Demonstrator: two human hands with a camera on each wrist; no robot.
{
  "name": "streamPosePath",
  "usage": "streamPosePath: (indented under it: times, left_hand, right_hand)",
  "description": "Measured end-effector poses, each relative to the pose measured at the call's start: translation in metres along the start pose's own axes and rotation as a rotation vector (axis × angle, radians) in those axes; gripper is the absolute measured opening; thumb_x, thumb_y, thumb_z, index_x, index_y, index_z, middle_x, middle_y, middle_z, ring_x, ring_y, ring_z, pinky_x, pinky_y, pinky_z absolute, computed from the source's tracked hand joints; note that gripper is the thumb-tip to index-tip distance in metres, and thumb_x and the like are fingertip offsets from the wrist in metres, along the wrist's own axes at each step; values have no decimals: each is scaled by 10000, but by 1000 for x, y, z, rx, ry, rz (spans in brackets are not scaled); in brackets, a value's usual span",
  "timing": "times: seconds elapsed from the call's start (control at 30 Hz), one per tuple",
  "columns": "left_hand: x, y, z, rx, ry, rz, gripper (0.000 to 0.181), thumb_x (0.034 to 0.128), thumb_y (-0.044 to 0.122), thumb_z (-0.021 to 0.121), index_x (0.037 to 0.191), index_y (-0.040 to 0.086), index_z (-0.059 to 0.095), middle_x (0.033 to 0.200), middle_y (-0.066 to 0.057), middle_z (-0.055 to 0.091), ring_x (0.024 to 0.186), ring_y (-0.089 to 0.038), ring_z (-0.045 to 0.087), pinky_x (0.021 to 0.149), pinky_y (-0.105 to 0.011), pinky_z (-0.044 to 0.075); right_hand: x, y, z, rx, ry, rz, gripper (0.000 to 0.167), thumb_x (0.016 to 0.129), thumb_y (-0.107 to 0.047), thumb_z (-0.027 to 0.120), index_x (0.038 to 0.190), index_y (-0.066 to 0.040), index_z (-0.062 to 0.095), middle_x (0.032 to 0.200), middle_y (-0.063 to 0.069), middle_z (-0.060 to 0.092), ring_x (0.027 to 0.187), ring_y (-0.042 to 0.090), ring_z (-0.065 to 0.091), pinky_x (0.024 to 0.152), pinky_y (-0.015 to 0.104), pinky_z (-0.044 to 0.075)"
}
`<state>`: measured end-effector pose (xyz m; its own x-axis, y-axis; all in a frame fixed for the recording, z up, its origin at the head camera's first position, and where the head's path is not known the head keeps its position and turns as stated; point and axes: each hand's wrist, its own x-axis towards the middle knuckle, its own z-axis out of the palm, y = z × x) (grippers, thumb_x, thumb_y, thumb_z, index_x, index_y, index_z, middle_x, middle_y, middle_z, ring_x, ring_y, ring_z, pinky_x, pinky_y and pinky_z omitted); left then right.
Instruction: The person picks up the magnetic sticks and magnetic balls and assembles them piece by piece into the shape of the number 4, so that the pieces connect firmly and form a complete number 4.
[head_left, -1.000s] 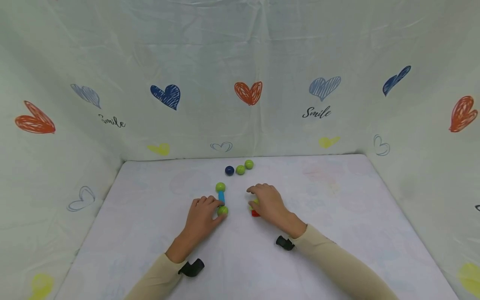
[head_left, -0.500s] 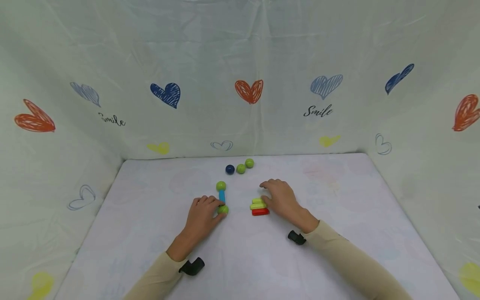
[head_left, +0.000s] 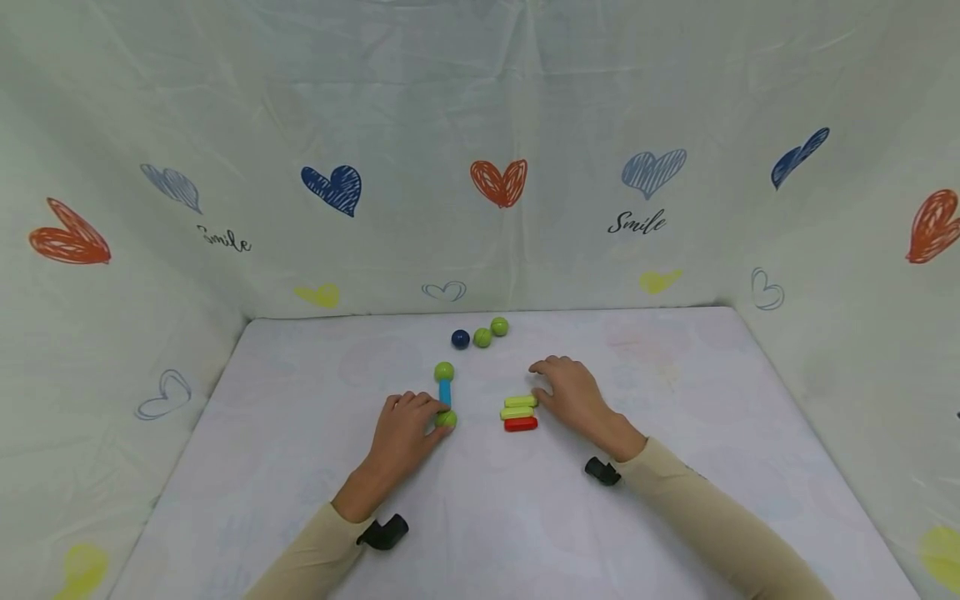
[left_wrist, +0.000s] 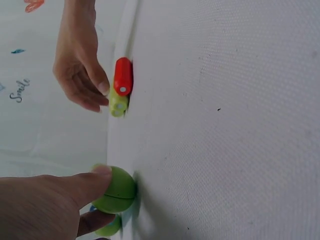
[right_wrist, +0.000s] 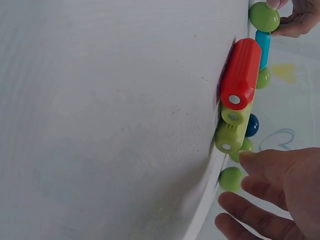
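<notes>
Below centre, left: left hand (head_left: 403, 433), pinching green ball (head_left: 446, 419) at near end of blue stick (head_left: 445, 392). Below centre, right: red bar (head_left: 521, 424), two yellow bars (head_left: 517, 412), right hand (head_left: 573, 396), loosely spread, bar contact uncertain. Near frame centre: navy ball (head_left: 461, 339), two further green balls (head_left: 482, 337).

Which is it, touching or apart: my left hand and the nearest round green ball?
Touching: the left wrist view shows the left hand with its thumb against the green ball.
</notes>
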<state>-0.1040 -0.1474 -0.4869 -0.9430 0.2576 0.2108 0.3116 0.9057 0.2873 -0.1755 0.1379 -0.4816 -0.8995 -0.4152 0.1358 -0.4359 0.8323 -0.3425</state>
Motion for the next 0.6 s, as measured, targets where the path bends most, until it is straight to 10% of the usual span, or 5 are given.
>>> streamPosePath:
  times: [0.6]
  left_hand:
    - [-1,1,2,-19,5,-19,287,843,237,911,1093,137,812,1033,-12,761,1019,-251,678,967,-488,488]
  right_hand:
    - [-7,-3,3,7,-58,-150,246,924,-105,822,1166,-74,788,1108,60,771,1018,270,707,903,446,576]
